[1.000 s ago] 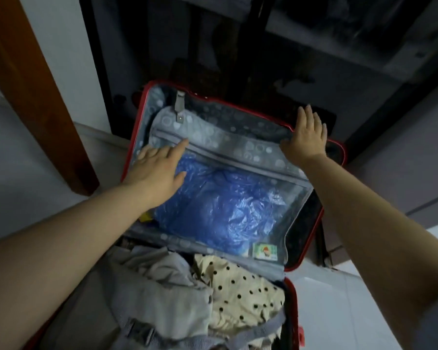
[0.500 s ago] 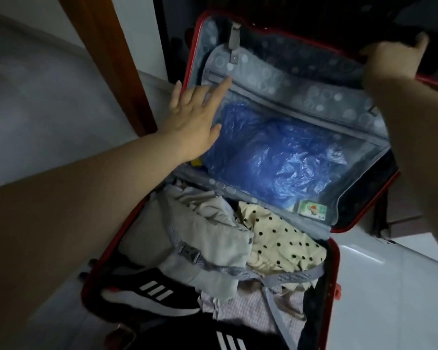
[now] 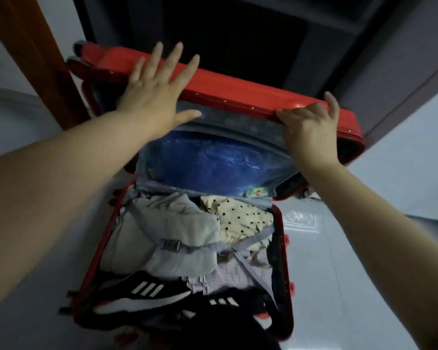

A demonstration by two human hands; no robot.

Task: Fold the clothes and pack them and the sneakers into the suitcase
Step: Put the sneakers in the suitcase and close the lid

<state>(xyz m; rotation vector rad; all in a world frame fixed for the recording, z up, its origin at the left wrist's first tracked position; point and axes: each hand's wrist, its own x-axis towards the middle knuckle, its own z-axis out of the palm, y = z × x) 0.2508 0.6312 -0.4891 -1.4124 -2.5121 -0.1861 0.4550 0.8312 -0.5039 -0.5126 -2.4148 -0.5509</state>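
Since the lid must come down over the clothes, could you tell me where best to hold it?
Probably the free rim of the lid, opposite the hinge, from above, left hand and right hand spread toward its corners: it stands half-raised, so that edge gives leverage.

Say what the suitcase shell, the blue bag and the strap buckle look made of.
The suitcase shell looks like hard plastic: smooth, red, faintly shiny. The blue bag is thin plastic film, crinkled and glossy. The strap buckle is probably matte grey plastic.
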